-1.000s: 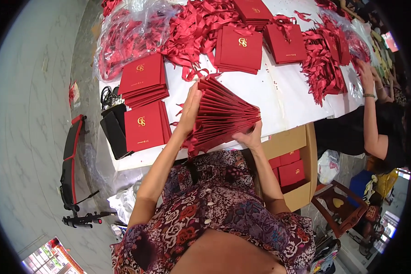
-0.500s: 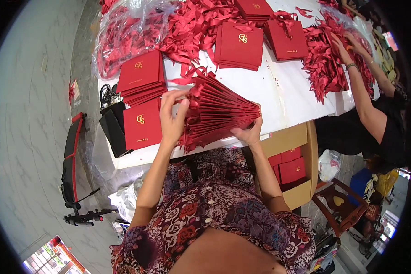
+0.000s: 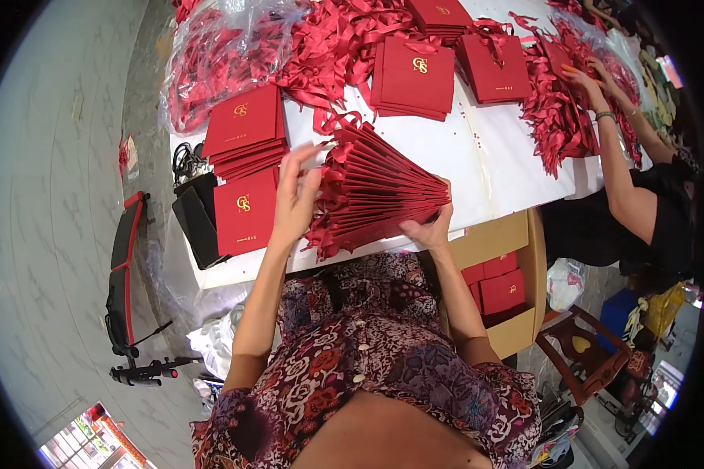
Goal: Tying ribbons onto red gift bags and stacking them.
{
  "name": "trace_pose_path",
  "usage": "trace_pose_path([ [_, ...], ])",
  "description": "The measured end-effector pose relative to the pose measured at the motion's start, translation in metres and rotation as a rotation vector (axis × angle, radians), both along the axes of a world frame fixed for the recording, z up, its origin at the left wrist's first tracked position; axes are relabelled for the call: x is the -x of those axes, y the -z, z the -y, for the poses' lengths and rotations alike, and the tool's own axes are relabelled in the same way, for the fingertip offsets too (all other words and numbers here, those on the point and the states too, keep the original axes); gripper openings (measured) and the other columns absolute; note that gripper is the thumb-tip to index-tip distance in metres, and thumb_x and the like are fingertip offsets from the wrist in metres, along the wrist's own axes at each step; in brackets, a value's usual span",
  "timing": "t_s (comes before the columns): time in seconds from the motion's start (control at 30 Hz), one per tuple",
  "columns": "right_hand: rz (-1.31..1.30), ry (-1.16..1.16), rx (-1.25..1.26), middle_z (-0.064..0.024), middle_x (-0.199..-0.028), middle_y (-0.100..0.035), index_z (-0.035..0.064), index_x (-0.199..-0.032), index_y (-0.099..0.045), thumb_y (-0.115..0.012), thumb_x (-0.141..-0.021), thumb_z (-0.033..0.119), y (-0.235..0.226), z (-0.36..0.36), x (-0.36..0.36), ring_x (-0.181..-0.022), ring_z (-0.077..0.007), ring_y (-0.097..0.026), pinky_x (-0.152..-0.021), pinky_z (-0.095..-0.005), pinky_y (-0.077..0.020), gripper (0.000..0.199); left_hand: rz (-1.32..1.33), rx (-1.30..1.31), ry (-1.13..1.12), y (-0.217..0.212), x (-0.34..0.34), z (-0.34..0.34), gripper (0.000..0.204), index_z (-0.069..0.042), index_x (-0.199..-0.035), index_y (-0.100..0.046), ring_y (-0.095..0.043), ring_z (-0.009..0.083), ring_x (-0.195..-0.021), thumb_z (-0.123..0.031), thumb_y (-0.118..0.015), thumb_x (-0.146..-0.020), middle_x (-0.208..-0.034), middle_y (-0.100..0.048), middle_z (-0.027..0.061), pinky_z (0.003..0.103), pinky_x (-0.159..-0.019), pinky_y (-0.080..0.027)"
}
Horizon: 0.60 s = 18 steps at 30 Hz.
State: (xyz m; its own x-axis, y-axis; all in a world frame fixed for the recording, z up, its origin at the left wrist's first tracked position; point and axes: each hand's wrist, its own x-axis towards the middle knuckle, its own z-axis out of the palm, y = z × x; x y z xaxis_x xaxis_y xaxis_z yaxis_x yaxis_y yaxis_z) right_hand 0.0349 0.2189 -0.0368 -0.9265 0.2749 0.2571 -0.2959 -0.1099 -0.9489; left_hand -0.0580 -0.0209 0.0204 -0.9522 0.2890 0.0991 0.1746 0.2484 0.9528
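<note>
Left hand [image 3: 296,201] is withdrawing, open, toward nine o'clock; right hand [image 3: 432,227] is gripping ribboned bags [image 3: 383,187] at four; loose ribbons [image 3: 332,43] remaining at twelve.

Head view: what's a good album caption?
Right hand holding fanned red bags at a white table, left hand beside their ribbons.

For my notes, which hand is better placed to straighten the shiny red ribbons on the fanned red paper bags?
Probably the left hand, open beside the ribbons; the right hand grips the bags.
</note>
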Motion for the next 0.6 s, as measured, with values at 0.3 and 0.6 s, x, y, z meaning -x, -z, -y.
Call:
trace_pose_path([
  [0.3, -0.027, 0.122, 0.024, -0.0138, -0.119, -0.056, -0.0032, -0.129, -0.04, -0.095, -0.058, 0.038, 0.017, 0.015, 0.0, -0.108, -0.0213, -0.058, -0.096, -0.0364, -0.048, 0.1, 0.282, -0.343, 0.318, 0.025, 0.033, -0.039, 0.064, -0.004, -0.154, -0.025, -0.021, 0.0294, -0.148, -0.046, -0.026, -0.106, -0.159, -0.027, 0.0169, 0.039, -0.12, -0.015],
  [0.6, -0.237, 0.246, -0.166, -0.0151, -0.116, -0.051, -0.0046, -0.124, -0.035, -0.089, -0.063, 0.053, 0.034, 0.028, 0.006, -0.104, -0.023, -0.057, -0.091, -0.0359, -0.0499, 0.1, 0.176, -0.344, 0.319, 0.007, -0.019, -0.013, 0.06, -0.007, -0.157, -0.02, -0.024, 0.0265, -0.147, -0.024, -0.038, -0.102, -0.158, -0.024, 0.014, 0.038, -0.12, -0.017],
])
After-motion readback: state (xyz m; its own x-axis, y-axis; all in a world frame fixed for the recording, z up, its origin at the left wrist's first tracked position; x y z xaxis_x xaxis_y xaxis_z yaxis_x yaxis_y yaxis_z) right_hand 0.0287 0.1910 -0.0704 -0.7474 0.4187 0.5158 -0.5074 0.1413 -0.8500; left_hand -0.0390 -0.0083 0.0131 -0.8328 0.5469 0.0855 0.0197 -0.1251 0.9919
